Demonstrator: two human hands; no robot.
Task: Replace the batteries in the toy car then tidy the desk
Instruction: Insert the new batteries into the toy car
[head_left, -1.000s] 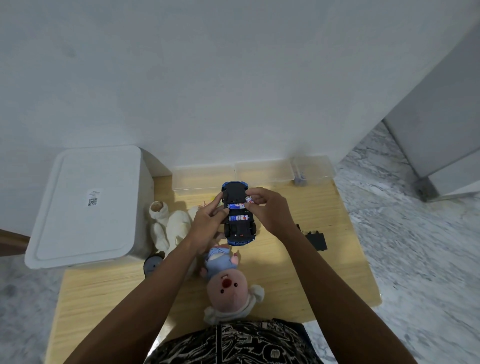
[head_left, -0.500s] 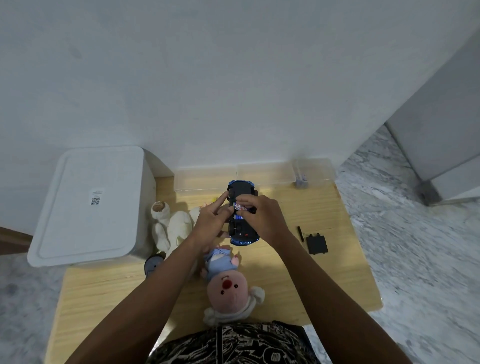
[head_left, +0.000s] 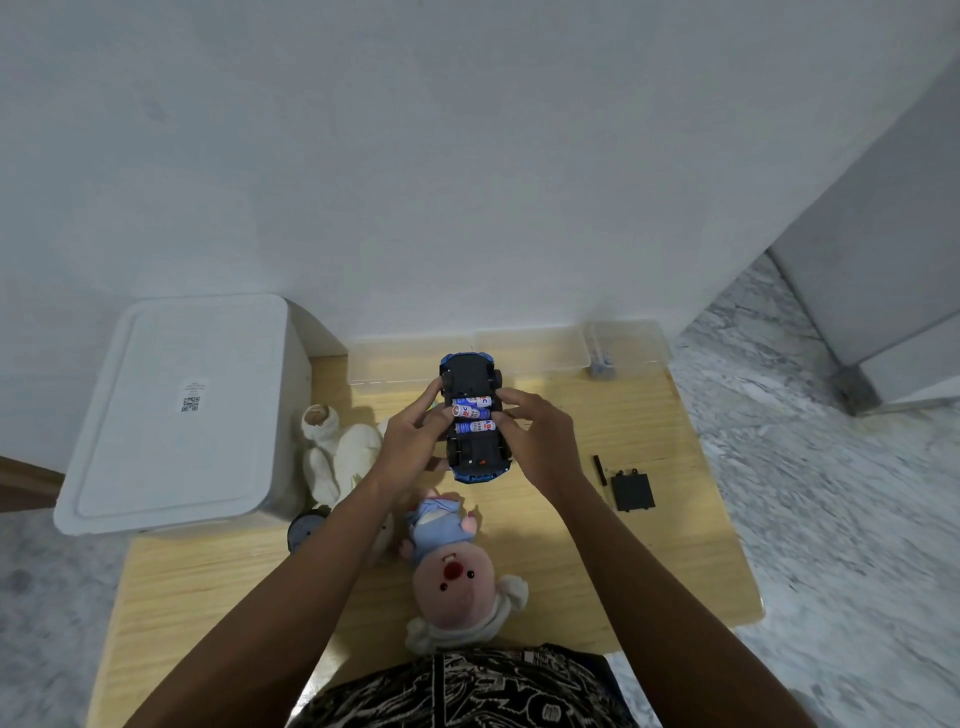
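Since a moment ago the right hand (head_left: 540, 441) has uncovered three batteries (head_left: 471, 414) in the upturned toy car (head_left: 474, 418). Both hands, left hand (head_left: 413, 447) included, grip it above mid-surface (head_left: 675, 561); plush pig (head_left: 457, 577) near edge, black cover (head_left: 632, 491) toward the right edge.

Upturned blue toy car (head_left: 474, 415) shows three batteries (head_left: 471, 413) seated.

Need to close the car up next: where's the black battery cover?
The battery cover lies flat on the desk, right of the right hand, beside a thin black stick.
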